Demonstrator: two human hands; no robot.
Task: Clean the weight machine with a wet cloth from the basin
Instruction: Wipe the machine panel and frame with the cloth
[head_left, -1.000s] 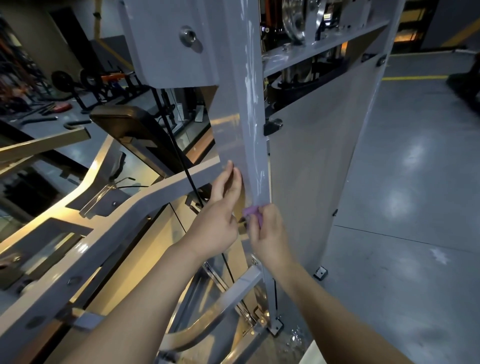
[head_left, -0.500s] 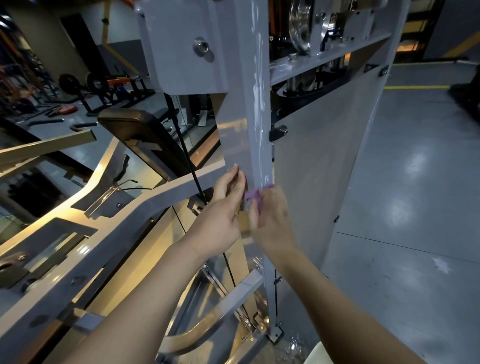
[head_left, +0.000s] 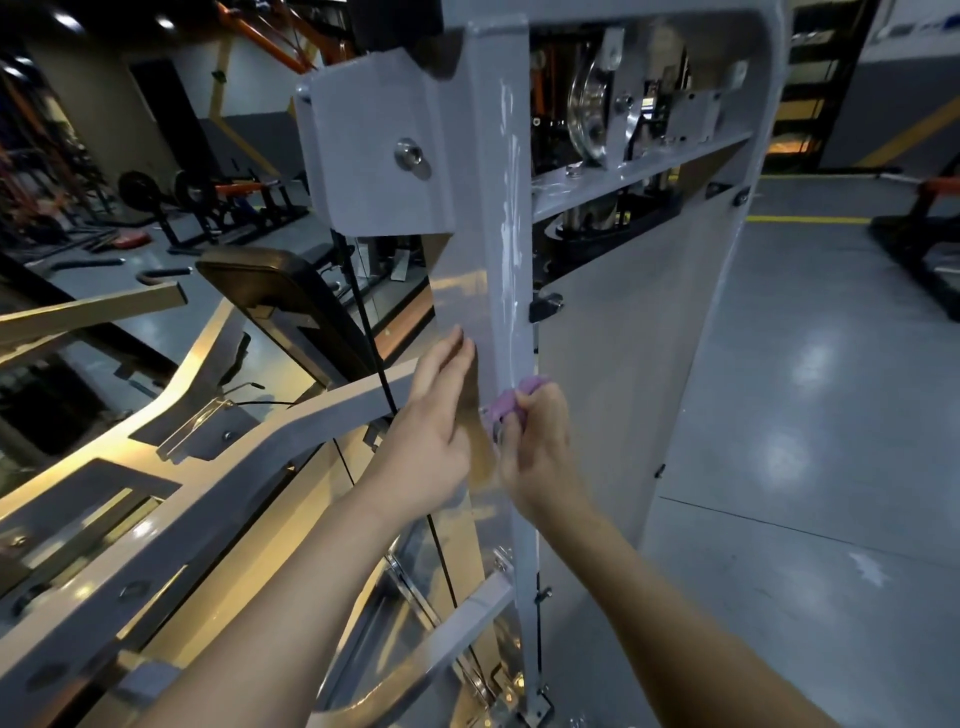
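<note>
While right hand (head_left: 540, 441) clenched purple cloth (head_left: 511, 400) against front edge of upright post (head_left: 498, 234), left hand (head_left: 431, 431) lay flat beside, fingers straight; open floor (head_left: 805, 415) frame right.

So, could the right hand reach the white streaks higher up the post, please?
Probably yes: the right hand holds the cloth at the post, and the streaks run straight above with nothing between.

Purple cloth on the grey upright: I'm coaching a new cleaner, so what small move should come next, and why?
Probably slide the purple cloth upward along the grey upright. The right hand grips it against the front edge, white streaks run up that edge above it, and the left hand rests flat on the upright's side.
</note>
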